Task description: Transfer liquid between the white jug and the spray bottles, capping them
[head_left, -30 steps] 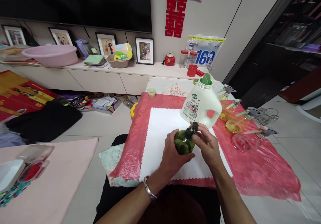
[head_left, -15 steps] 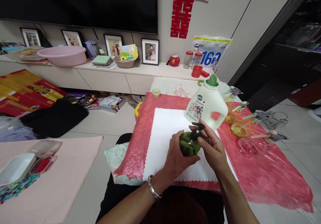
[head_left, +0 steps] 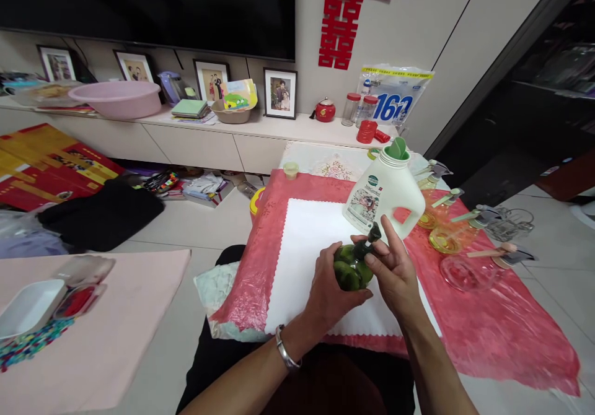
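A green see-through pump bottle [head_left: 349,274] with a dark pump head [head_left: 373,234] is held above a white scalloped-edge mat [head_left: 304,248]. My left hand [head_left: 320,291] wraps around the bottle's body from the left. At the bottle's neck, my right hand [head_left: 395,272] pinches the pump collar between thumb and fingers, the index finger raised. Just behind stands a large pale detergent jug [head_left: 383,186], its label facing me and a green spout [head_left: 397,148] in its open top.
Clear pump bottles [head_left: 444,238] with coloured bases line the right of the red table cover [head_left: 502,322]. A small pale cup [head_left: 290,170] sits at the far left corner. A pink-covered table [head_left: 139,303] with a white tray [head_left: 35,306] and beads is at left.
The pump head has turned, its nozzle now pointing away instead of to the left. My right index finger has lifted off it. The bottle stays in nearly the same place.
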The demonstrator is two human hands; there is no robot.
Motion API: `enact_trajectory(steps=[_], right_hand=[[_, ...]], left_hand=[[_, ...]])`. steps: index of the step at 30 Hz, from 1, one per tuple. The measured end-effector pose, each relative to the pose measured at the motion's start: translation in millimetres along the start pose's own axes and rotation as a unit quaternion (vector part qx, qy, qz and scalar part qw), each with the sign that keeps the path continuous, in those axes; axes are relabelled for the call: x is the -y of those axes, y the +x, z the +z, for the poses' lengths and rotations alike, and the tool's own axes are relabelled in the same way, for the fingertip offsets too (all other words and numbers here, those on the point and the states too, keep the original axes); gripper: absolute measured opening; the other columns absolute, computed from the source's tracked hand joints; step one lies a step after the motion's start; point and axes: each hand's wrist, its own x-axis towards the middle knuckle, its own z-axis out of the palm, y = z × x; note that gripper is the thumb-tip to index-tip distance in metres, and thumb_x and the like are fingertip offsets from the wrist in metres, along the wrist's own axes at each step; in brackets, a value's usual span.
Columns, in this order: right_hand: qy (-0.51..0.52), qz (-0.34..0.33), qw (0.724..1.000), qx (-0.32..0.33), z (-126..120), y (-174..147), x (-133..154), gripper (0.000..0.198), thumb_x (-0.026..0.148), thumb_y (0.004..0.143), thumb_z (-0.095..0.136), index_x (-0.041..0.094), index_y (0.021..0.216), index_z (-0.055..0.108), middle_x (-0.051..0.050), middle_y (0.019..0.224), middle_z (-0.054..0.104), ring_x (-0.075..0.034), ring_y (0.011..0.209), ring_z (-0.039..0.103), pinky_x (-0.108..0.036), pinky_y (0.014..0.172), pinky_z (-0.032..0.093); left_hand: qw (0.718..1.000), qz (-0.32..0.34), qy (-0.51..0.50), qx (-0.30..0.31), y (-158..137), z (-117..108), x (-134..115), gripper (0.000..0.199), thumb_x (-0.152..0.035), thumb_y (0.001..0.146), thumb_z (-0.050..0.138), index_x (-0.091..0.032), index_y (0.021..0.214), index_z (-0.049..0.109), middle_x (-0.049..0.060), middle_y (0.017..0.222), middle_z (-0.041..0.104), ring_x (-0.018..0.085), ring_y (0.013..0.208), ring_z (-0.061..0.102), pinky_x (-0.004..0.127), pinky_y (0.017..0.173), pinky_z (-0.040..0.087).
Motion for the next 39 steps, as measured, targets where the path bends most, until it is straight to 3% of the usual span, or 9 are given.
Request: enact_trajectory(steps=[3, 5, 8, 11, 19, 23, 26, 33, 39], right_hand=[[-0.009, -0.015, 0.998, -0.060, 7, 3, 1, 0.114, 0.039, 0.079, 0.086, 0.026, 0.169, 0.017, -0.005, 0.109, 0.066, -0.021, 0.110, 0.066, -0.035, 0.097, 0.057], [0.000, -0.011, 0.998, -0.062, 9, 4, 2, 0.122, 0.036, 0.076, 0.089, 0.028, 0.169, 0.011, -0.005, 0.111, 0.066, -0.019, 0.107, 0.066, -0.031, 0.093, 0.057], [0.046, 0.007, 0.999, -0.012, 7, 1, 3, 0.117, 0.038, 0.085, 0.084, 0.034, 0.169, 0.003, -0.009, 0.126, 0.064, -0.019, 0.108, 0.067, -0.031, 0.088, 0.059], [0.071, 0.014, 0.997, 0.001, 3, -1, 1, 0.110, 0.038, 0.090, 0.079, 0.036, 0.169, 0.002, -0.009, 0.124, 0.067, -0.021, 0.107, 0.069, -0.034, 0.087, 0.059], [0.040, -0.014, 0.996, -0.073, 7, 6, -1, 0.115, 0.029, 0.073, 0.093, 0.025, 0.166, 0.024, -0.005, 0.109, 0.070, -0.015, 0.100, 0.069, -0.021, 0.085, 0.057], [0.039, -0.004, 0.999, 0.002, 0, 4, -1, 0.107, 0.033, 0.086, 0.084, 0.032, 0.168, 0.014, -0.008, 0.122, 0.068, -0.017, 0.111, 0.068, -0.028, 0.091, 0.058], [0.055, 0.002, 0.998, 0.014, -4, 3, -1, 0.102, 0.033, 0.091, 0.080, 0.033, 0.168, 0.013, -0.008, 0.119, 0.069, -0.021, 0.118, 0.066, -0.035, 0.096, 0.058], [0.065, 0.016, 0.996, -0.056, 4, 5, 1, 0.118, 0.031, 0.073, 0.091, 0.026, 0.167, 0.019, -0.009, 0.114, 0.070, -0.023, 0.110, 0.069, -0.031, 0.088, 0.060], [0.042, 0.009, 0.995, -0.087, 7, 7, 3, 0.116, 0.031, 0.066, 0.093, 0.025, 0.165, 0.031, -0.004, 0.107, 0.068, -0.019, 0.106, 0.068, -0.029, 0.093, 0.058]], left_hand=[[1.000, 0.009, 0.000, 0.000, 0, 1, 0, 0.103, -0.021, 0.055, 0.096, -0.026, 0.141, 0.041, 0.010, 0.140, 0.054, 0.034, 0.132, 0.053, 0.055, 0.113, 0.044], [1.000, 0.006, -0.001, 0.002, -1, 0, 1, 0.103, -0.022, 0.055, 0.096, -0.026, 0.141, 0.041, 0.010, 0.140, 0.054, 0.034, 0.132, 0.053, 0.055, 0.112, 0.044], [1.000, 0.001, -0.002, 0.007, -1, -1, 1, 0.103, -0.023, 0.055, 0.096, -0.025, 0.141, 0.041, 0.010, 0.140, 0.055, 0.034, 0.130, 0.054, 0.054, 0.111, 0.045], [1.000, 0.003, -0.006, 0.009, 0, -2, 1, 0.103, -0.022, 0.054, 0.096, -0.025, 0.141, 0.042, 0.011, 0.140, 0.055, 0.034, 0.131, 0.054, 0.054, 0.112, 0.045], [1.000, 0.002, -0.014, 0.008, -1, 0, -1, 0.102, -0.022, 0.054, 0.096, -0.025, 0.142, 0.043, 0.011, 0.141, 0.056, 0.035, 0.132, 0.054, 0.056, 0.113, 0.045], [0.999, -0.007, -0.043, 0.024, -1, -2, 2, 0.103, -0.026, 0.056, 0.097, -0.026, 0.143, 0.043, 0.012, 0.142, 0.056, 0.035, 0.133, 0.055, 0.057, 0.113, 0.045], [0.998, -0.007, -0.051, 0.031, -1, -2, 4, 0.104, -0.028, 0.055, 0.097, -0.027, 0.143, 0.043, 0.012, 0.142, 0.056, 0.036, 0.134, 0.054, 0.057, 0.115, 0.044], [0.999, 0.002, -0.031, 0.014, -1, 2, 1, 0.102, -0.026, 0.056, 0.096, -0.026, 0.143, 0.041, 0.011, 0.142, 0.055, 0.035, 0.134, 0.054, 0.056, 0.115, 0.044], [1.000, 0.008, -0.022, 0.018, -1, 3, 0, 0.103, -0.025, 0.056, 0.095, -0.025, 0.143, 0.040, 0.012, 0.143, 0.054, 0.035, 0.134, 0.054, 0.056, 0.115, 0.044]])
